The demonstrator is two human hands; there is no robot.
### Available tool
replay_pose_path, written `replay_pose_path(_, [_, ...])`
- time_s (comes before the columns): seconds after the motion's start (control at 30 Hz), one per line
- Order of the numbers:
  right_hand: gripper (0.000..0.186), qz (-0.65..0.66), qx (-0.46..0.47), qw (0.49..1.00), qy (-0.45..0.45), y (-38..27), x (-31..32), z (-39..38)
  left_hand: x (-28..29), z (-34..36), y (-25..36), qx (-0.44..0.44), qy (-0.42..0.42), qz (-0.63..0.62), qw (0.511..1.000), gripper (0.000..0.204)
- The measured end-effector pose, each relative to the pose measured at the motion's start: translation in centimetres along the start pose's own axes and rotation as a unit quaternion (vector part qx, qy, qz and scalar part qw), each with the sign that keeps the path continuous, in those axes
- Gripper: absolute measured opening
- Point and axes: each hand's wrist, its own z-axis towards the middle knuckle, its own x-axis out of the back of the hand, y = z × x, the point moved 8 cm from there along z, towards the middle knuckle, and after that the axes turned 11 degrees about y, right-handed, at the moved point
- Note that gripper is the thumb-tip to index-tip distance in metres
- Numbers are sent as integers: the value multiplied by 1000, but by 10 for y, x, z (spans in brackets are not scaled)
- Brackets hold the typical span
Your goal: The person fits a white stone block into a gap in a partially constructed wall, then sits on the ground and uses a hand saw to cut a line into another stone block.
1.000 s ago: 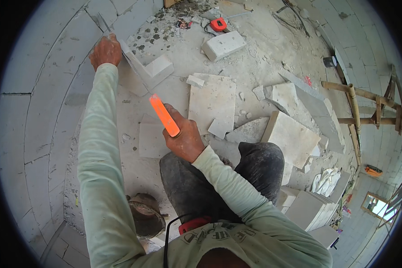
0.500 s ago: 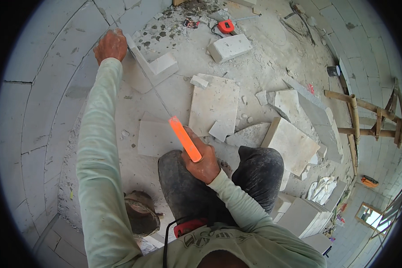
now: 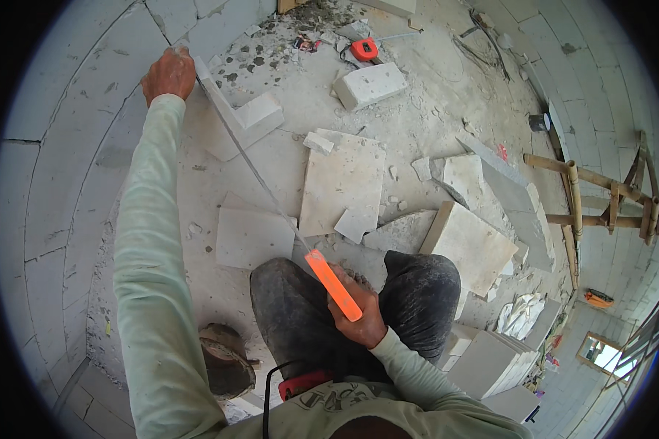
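My right hand (image 3: 359, 318) is closed around the orange handle of a hand saw (image 3: 332, 285), above my knees. The saw's long thin blade slants away to the upper left, against a notched lightweight concrete block (image 3: 260, 117). At the far end of that block, close to the wall, my left hand (image 3: 170, 74) is closed on its edge; the fingertips are partly hidden. The block has an L-shaped upper face with a narrow strip along the blade.
Flat block pieces (image 3: 344, 183) and broken slabs (image 3: 476, 241) lie ahead and right. A red tape measure (image 3: 364, 49) rests beyond a small white block (image 3: 371, 85). A dirty bucket (image 3: 227, 358) stands beside my left leg. The block wall (image 3: 66, 183) rises at left; a wooden trestle (image 3: 611, 194) stands at right.
My right hand has drawn the saw back toward my body and slightly right, so its tip no longer shows beyond my left hand. The left hand remains at the block's far end.
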Motion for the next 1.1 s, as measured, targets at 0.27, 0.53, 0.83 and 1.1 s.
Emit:
replay_pose_path(0.27, [60, 35, -156, 987, -10, 21, -52, 45, -2, -22, 14, -46, -10, 4, 999, 42])
replay_pose_path(0.53, [59, 21, -156, 987, -5, 31, -46, 44, -5, -28, 22, -41, -1, -8, 999, 42])
replay_pose_path(0.83, [62, 0, -75, 997, 10, 3, -3, -17, 8, -16, 11, -40, 12, -7, 999, 38])
replay_pose_path(1.1, [58, 40, -159, 986, 1, 8, -38, 14, 11, -55, 23, -83, 25, 16, 996, 33])
